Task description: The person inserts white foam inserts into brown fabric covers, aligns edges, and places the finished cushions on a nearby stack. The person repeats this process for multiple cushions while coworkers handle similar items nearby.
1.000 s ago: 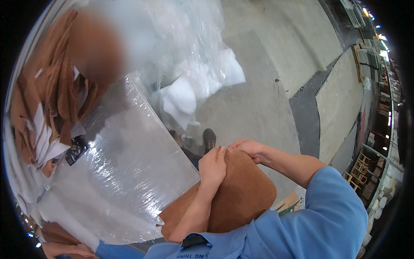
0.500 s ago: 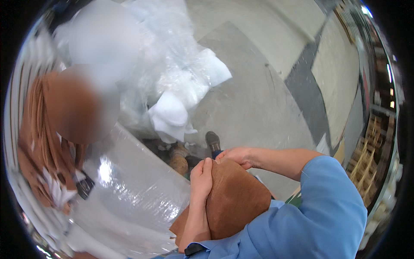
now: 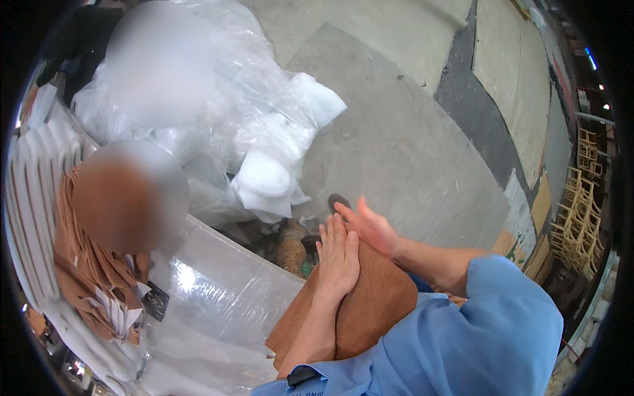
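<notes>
A brown fabric piece (image 3: 380, 300), bulging like a cushion cover, lies against the front of my blue shirt, with one flap spread under my left forearm. My left hand (image 3: 340, 261) rests flat on its upper edge, fingers stretched out and together. Just beyond, my right hand (image 3: 371, 231) has its thumb and fingers apart, its palm turned toward the left fingertips. Its heel is close to the fabric's far edge; whether it touches cannot be made out. Neither hand grips anything visible.
A film-covered table (image 3: 211, 284) stands at my left, bearing a pile of brown fabric pieces (image 3: 86, 264) with white tags. Beyond it lies white wadding (image 3: 264, 181) in clear plastic. Stacked white padded sheets (image 3: 39, 211) line the far left. Wooden frames (image 3: 578, 224) stand far right.
Both hands have come off their hold on the fabric's upper edge. The left fingers now lie straight and flat; the right hand has opened and lifted slightly. The view has shifted a little.
</notes>
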`<state>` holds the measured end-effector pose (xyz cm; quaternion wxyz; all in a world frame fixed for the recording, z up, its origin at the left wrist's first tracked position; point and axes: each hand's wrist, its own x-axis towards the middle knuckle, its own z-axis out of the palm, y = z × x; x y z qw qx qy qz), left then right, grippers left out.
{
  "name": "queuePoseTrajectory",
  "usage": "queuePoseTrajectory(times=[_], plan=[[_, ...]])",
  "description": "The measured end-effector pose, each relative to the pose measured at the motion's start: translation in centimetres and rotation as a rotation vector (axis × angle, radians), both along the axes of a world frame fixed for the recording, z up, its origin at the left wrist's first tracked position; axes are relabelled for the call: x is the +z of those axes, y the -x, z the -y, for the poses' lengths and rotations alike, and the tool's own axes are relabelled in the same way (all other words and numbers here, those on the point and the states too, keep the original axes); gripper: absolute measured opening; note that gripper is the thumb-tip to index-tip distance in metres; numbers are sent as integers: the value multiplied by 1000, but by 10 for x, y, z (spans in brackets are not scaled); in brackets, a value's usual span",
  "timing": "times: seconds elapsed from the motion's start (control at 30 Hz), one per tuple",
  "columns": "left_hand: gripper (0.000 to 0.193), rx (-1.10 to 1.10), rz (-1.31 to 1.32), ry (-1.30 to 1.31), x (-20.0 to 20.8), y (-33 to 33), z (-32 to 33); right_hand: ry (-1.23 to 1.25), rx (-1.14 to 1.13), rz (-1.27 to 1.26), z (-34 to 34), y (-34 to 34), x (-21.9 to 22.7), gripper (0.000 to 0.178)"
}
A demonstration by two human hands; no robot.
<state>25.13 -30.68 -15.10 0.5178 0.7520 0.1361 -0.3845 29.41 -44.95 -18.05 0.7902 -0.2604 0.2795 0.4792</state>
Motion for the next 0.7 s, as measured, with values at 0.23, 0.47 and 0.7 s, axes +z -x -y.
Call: queuePoseTrajectory(times=[0.23, 0.47, 0.7], plan=[[73, 193, -28, 79, -24, 4, -6, 25, 46, -119, -27, 7, -37, 102], [67, 301, 179, -13, -15, 14, -33, 301, 211, 79, -48, -1, -51, 100], [63, 723, -158, 475, 97, 16, -18, 388, 17, 83, 6, -23, 12, 93]])
